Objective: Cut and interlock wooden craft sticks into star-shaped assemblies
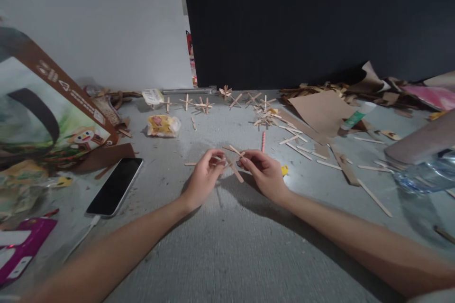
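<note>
So the left hand (206, 175) and right hand (266, 174) both have their fingers pinched on a little crossed-stick piece (235, 164), held just over the gray surface (199, 255), with the phone (115, 187) lying off to the left.

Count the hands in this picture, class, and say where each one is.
2. The left hand is at the crossed sticks, on the phone's side; the right hand is at their other side, towards the clear bottle. No others show.
</note>
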Motion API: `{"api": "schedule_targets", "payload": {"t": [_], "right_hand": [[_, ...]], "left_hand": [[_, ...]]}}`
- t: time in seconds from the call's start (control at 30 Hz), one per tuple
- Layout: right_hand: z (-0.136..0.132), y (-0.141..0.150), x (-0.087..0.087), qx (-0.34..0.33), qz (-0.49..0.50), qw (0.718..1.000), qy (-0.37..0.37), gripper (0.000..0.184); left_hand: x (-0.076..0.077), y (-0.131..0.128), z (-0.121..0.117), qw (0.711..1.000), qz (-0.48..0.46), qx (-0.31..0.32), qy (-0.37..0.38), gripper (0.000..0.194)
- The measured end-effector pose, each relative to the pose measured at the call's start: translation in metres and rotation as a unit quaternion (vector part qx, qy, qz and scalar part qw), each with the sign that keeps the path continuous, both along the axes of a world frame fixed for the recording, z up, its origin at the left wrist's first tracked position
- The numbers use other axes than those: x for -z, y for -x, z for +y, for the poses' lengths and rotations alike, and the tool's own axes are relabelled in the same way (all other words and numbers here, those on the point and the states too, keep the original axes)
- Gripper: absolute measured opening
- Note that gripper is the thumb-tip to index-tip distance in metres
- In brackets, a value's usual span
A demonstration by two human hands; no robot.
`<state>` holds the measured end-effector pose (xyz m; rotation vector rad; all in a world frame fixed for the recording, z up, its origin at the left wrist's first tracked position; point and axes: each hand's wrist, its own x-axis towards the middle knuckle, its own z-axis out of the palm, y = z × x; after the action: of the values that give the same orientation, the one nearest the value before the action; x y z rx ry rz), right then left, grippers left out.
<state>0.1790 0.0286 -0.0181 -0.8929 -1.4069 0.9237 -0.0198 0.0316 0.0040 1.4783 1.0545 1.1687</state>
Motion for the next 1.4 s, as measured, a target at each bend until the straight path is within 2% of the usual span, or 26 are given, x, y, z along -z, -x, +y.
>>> {"api": "schedule_targets", "payload": {"t": [0.1,0.27,0.53,0.7,0.87,1.1,1.4], "right_hand": [[0.0,-0.001,-0.001,-0.017,-0.003,1.0,-0.009,0.029],[-0.001,-0.003,-0.002,-0.037,-0.03,0.999,-0.024,0.028],[0.003,-0.008,-0.002,-0.07,-0.034,0.997,-0.017,0.027],[0.003,-0.007,-0.003,-0.061,-0.044,0.997,0.0,0.027],[0.004,-0.007,-0.001,-0.055,-0.036,0.998,0.001,0.026],[0.006,-0.01,-0.003,-0.107,-0.031,0.994,0.023,0.035],[0.004,-0.013,-0.005,-0.139,-0.05,0.989,0.017,0.035]], "left_hand": [[0.001,0.001,0.003,1.0,0.004,0.025,0.0,0.042],[-0.001,0.002,0.006,0.995,-0.025,0.082,0.049,0.047],[-0.004,-0.002,-0.003,0.98,-0.056,0.176,0.077,0.05],[-0.006,-0.003,-0.005,0.983,-0.054,0.162,0.07,0.042],[-0.008,-0.003,-0.005,0.977,-0.058,0.183,0.087,0.041],[-0.009,-0.001,-0.005,0.969,-0.06,0.209,0.117,0.041],[-0.011,0.001,-0.008,0.971,-0.071,0.193,0.123,0.037]]}}
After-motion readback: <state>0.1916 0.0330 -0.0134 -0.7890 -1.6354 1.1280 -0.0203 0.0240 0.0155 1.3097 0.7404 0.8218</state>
